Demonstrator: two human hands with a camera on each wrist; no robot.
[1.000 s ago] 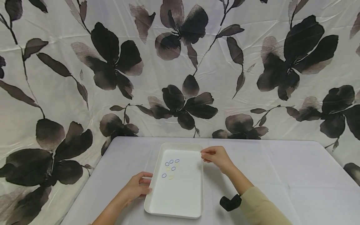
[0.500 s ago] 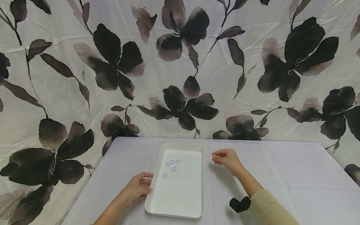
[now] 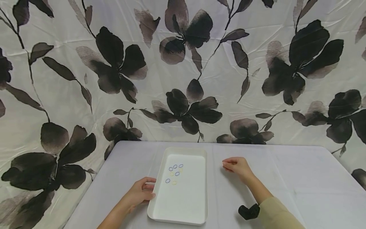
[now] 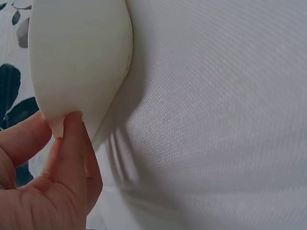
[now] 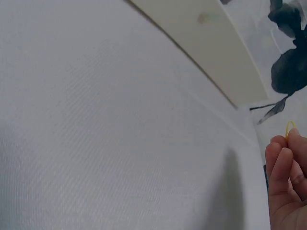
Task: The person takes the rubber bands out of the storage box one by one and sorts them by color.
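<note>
A white rectangular tray (image 3: 178,203) lies on the table, its far part holding several thin blue rubber bands (image 3: 167,179) and a few pale yellow ones. At the tray's left side, my left hand (image 3: 139,194) pinches the rim between thumb and fingers; the left wrist view shows this hand (image 4: 57,177) from close by, at the tray's outer wall (image 4: 81,57). My right hand (image 3: 238,168) is held above the table, to the right of the tray and apart from it. Between its thumb and finger, a thin yellow rubber band (image 5: 290,126) sticks up in the right wrist view.
A white cloth covers the table (image 3: 300,184). Behind it hangs a white curtain (image 3: 246,19) with dark flowers. A black wrist strap piece (image 3: 249,211) sits by the right sleeve (image 3: 278,213).
From the tray's right rim, my right hand has moved right and slightly nearer, away from the tray. My left hand keeps its place on the rim, and the bands in the tray stay put.
</note>
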